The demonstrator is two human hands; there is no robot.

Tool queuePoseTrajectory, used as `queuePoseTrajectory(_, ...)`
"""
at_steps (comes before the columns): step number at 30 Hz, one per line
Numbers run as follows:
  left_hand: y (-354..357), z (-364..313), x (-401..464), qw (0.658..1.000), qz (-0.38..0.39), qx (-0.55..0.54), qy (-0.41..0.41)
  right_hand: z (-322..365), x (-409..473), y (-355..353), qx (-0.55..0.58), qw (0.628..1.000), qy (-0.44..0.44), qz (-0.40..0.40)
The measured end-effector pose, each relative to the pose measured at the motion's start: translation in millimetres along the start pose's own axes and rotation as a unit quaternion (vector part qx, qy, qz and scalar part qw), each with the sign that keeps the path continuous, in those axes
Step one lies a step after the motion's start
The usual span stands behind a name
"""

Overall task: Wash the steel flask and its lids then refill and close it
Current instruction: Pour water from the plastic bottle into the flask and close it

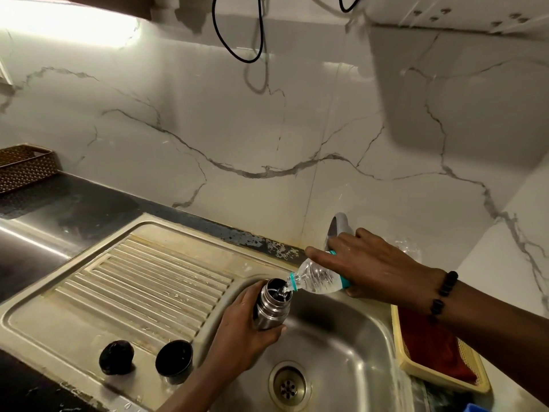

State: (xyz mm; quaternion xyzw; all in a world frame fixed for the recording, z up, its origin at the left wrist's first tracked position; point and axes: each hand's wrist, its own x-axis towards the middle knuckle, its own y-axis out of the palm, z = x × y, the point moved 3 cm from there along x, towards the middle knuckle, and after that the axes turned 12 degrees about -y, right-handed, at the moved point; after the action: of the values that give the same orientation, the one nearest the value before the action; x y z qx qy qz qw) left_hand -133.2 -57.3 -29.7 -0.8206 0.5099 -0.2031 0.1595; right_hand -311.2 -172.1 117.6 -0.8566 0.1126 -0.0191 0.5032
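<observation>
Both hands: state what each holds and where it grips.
Left hand grips the steel flask around its lower body. Right hand grips the plastic bottle around its rear half.

Both hands' fingers [335, 242] curled, gripping

One flask, two lids, one bottle at the sink

Two hands, left [237, 328] and right [365, 263], one steel flask [271, 307] and one plastic bottle [318, 278] at centre; two dark lids [116, 357] [174, 361] lower left; one sink [341, 337] with one drain [289, 388]; one yellow basket [399, 346] lower right, one brown basket [26, 171] far left; one beaded bracelet [444, 292].
</observation>
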Motion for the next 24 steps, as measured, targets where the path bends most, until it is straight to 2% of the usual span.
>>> queuePoseTrajectory(24, 0.8, 1.6, -1.8, 1.000, -0.002, -0.007, -0.001, -6.1, 9.0, -11.5, -0.065, 0.997, -0.037, -0.013)
